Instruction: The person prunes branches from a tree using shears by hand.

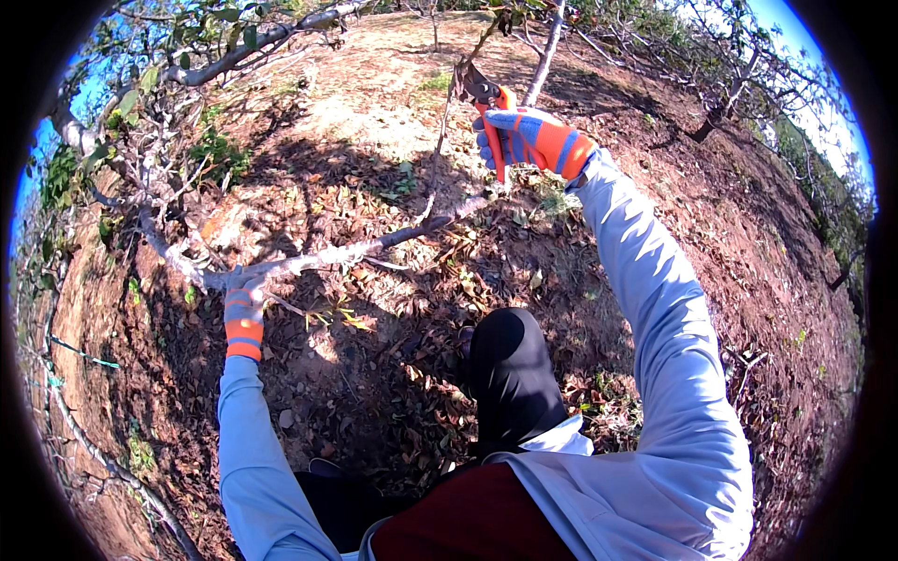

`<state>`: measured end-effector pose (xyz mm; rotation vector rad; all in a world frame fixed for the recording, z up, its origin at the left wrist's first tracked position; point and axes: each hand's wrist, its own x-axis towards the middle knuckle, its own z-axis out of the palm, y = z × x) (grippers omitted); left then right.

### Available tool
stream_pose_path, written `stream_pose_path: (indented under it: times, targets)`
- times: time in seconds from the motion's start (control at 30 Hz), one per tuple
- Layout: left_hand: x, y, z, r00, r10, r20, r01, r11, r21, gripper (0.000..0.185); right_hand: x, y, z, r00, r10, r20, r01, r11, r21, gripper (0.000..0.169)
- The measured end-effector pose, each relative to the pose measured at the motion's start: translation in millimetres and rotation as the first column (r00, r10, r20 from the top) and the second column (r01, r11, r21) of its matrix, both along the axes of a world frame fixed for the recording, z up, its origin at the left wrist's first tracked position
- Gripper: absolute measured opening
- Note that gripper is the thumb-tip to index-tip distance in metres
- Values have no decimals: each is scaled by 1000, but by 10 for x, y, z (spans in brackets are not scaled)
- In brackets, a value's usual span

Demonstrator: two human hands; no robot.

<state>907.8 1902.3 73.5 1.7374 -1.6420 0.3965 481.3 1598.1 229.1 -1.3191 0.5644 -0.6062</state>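
My right hand point(530, 137), in an orange and grey-blue striped glove, grips pruning shears point(499, 144) with red handles. Their dark blades point(479, 85) are raised beside a thin upright twig point(443, 130) with withered leaves; whether they touch it I cannot tell. That twig rises from a thick pale branch point(351, 252) that crosses in front of me. On the branch's left part rests my left hand point(244, 308), in a matching glove, with its fingers around the bark and partly hidden. A small shoot with yellow-green leaves point(344, 315) sticks out just right of that hand.
Dry leaves point(393, 379) cover the sloping soil around my black-trousered leg point(515, 379). More tree limbs point(231, 63) spread at upper left, and a bare trunk point(547, 52) stands beyond the shears. A green tie point(84, 353) hangs by a branch point(116, 470) at lower left.
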Motion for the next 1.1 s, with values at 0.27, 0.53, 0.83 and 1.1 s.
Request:
stream_pose_path:
  times: [0.27, 0.53, 0.83, 1.1]
  targets:
    - [152, -49, -131, 1000, 18, -2, -18, 1000, -16, 25, -63, -105, 109, 993, 11, -117, -45, 954, -297, 26]
    - [160, -43, -164, 995, -4, -102, 1, 1000, -32, 37, -151, -370, 104, 977, 53, -208, -146, 872, -467, 27]
    - [34, -6, -15, 997, 27, 67, -26, 1000, -13, 22, -27, -425, 248, 936, -112, -334, -124, 782, -610, 24]
    - [221, 34, -120, 980, 12, -199, -5, 999, 39, 24, 17, 28, -75, 963, -262, -56, 240, 936, -256, 23]
